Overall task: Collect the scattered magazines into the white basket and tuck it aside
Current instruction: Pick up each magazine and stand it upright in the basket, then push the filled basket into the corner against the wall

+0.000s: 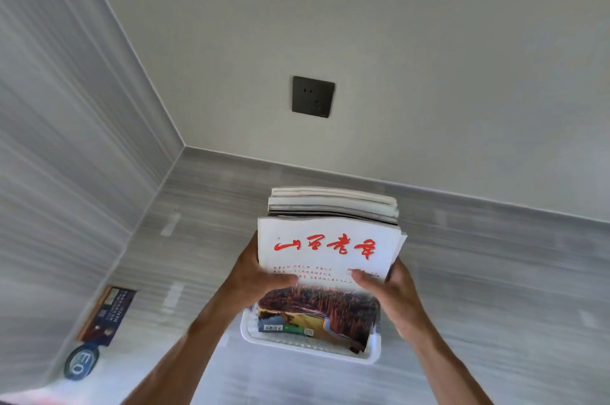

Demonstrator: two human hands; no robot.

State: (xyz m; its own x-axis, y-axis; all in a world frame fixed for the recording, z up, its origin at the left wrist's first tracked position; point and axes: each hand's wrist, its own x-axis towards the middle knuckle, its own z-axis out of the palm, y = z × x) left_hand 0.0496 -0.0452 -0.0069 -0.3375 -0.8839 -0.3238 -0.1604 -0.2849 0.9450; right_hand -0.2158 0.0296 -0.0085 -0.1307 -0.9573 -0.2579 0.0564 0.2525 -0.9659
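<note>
We are holding the white basket [310, 350] above the grey floor [204, 239], near its corner. Our left hand [260, 275] and right hand [389, 292] are each clamping a side of the magazines [326, 259] stacked in the basket, thumbs pressing on the top cover. A dark booklet [107, 315] is lying along the floor's left edge. Beyond, a black socket [313, 96] is sitting on the wall [429, 57].
</note>
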